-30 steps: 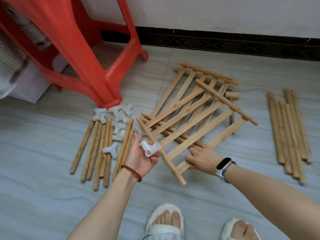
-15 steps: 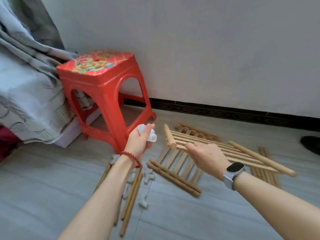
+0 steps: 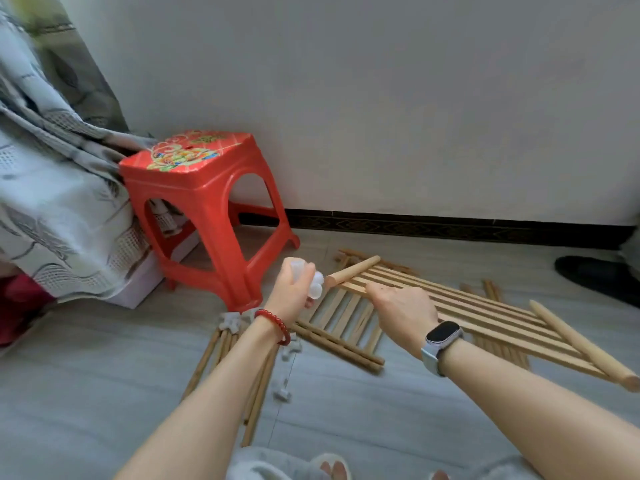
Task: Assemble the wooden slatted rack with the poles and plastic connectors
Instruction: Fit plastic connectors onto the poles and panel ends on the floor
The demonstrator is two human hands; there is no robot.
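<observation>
The left hand (image 3: 294,289) has its fingers curled round a white plastic connector (image 3: 313,284), held up just to the right of the red stool (image 3: 204,216), with the connector close to the near end of a round pole; whether the two touch cannot be told; the right hand (image 3: 403,311) grips the near edge of a wooden slatted panel (image 3: 460,317), fingers folded over its slats, and holds it off the floor, further right of the stool; the panel's two end poles (image 3: 353,271) run across the slats, one beside the connector, the other out at the far right; a second slatted panel (image 3: 341,323) lies flat on the floor under the raised one, right of the stool's front leg; loose poles (image 3: 204,362) and several more white connectors (image 3: 230,322) lie on the floor in front of the stool, partly hidden by the left forearm; a patterned cloth (image 3: 52,202) hangs to the stool's left.
</observation>
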